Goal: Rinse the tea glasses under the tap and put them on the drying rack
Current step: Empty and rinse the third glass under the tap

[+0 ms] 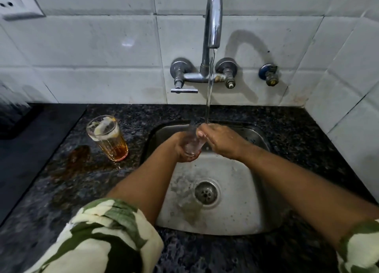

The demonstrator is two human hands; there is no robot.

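Glass (193,144) inside left hand (180,147) grip.

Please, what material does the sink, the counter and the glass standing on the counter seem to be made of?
Sink: likely stainless steel, dull grey brushed sheen with water stains. Counter: apparently polished stone, perhaps granite, dark and speckled. Glass on the counter: clear glass probably, amber tea and foam visible through its wall.
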